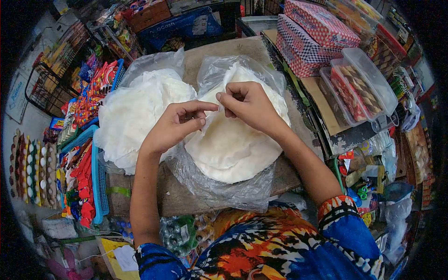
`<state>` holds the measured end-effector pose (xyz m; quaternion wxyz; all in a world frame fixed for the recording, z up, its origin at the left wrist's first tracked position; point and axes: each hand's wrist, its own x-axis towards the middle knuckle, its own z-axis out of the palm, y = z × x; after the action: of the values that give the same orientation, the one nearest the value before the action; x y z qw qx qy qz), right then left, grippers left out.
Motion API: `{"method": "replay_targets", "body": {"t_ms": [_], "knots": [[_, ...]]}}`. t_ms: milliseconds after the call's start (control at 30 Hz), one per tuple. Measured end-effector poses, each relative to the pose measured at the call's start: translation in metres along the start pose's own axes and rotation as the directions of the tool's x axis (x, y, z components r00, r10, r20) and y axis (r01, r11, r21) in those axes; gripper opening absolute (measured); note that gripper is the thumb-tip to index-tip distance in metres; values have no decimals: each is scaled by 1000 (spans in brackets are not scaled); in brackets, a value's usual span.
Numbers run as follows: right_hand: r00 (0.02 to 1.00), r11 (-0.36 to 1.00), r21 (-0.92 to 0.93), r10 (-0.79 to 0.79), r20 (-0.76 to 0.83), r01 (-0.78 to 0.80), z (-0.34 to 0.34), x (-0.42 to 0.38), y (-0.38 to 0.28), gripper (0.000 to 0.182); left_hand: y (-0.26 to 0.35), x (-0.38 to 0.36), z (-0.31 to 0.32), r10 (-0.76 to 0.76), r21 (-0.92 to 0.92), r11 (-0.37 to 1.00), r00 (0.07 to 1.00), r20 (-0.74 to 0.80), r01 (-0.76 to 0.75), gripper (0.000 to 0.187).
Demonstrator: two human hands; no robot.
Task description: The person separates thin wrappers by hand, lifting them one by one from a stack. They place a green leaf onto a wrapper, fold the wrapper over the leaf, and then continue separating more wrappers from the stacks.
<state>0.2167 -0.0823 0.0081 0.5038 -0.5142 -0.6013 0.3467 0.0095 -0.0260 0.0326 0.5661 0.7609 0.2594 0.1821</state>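
Two piles of thin, round white sheets that look like spring roll wrappers lie side by side on clear plastic bags. My left hand hovers between the left pile and the right pile. Its index finger points toward my right hand, with the thumb held apart, and nothing shows in it. Over the upper part of the right pile, my right hand is closed, thumb against curled fingers. Whatever it may pinch is hidden or too small to see. A raised fold of white sheet stands just behind it. Crumpled plastic spreads below the right pile.
A wooden table bears both piles. Blue baskets of snack packets and trays of eggs stand at the left. Checkered boxes and a clear container of rolled snacks are at the right.
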Motion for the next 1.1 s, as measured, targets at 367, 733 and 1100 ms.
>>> {"method": "replay_targets", "body": {"t_ms": [367, 733, 1100], "knots": [[1000, 1000, -14, -21, 17, 21, -1, -1, -2, 32, 2, 0, 2, 26, 0, 1000, 1000, -4, -26, 35], [1000, 1000, -18, -7, 22, 7, -1, -2, -4, 31, 2, 0, 3, 30, 16, 999, 1000, -9, -29, 35], [1000, 999, -29, -16, 19, 16, 0, -1, -1, 32, 3, -1, 1, 4, 30, 1000, 1000, 10, -4, 35]]}}
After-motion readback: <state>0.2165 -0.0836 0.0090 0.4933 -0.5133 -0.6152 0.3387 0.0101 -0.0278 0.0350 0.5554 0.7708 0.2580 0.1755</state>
